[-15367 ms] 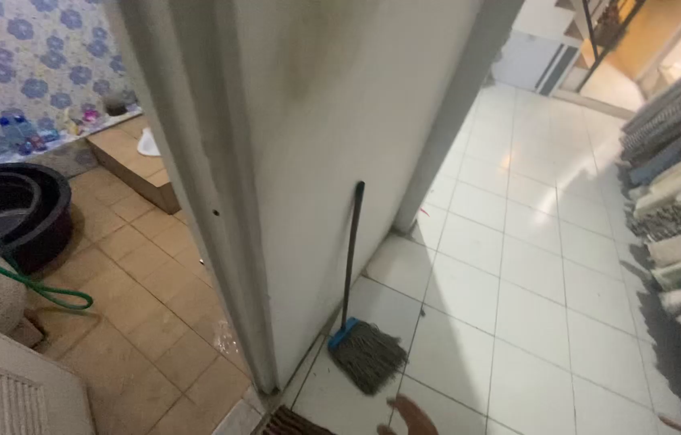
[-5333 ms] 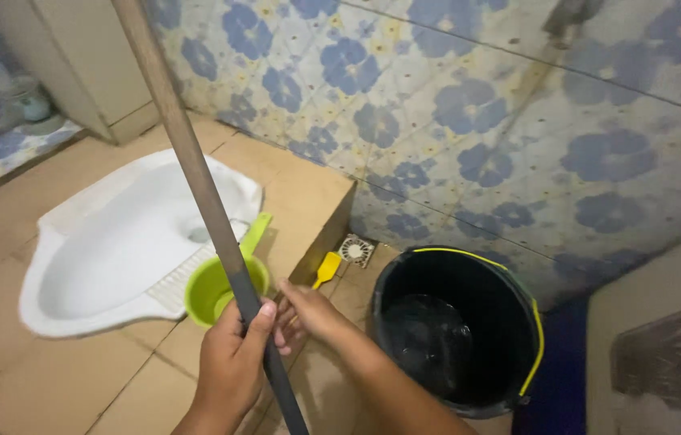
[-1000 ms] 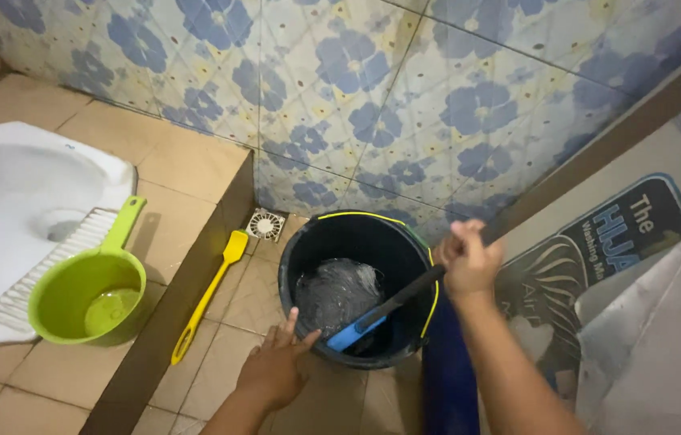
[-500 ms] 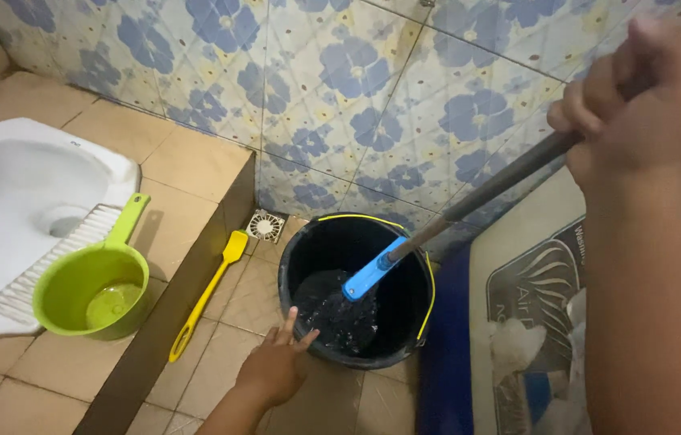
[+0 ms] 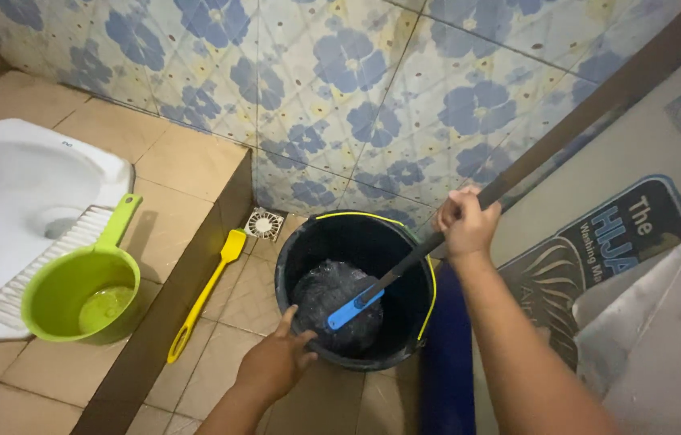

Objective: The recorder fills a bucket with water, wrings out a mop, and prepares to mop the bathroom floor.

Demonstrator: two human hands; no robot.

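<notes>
Blue mop head (image 5: 354, 307) sits in bucket (image 5: 419, 266), below right-hand grip (image 5: 466, 225)

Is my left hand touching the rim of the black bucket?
Touching. In the head view, the left hand rests on the near rim of the round black plastic bucket, its fingers lying over the edge with no gap.

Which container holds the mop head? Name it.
The black bucket by the wall: the mop sits inside it, the left hand on its rim. The green dipper on the step holds only liquid.
</notes>
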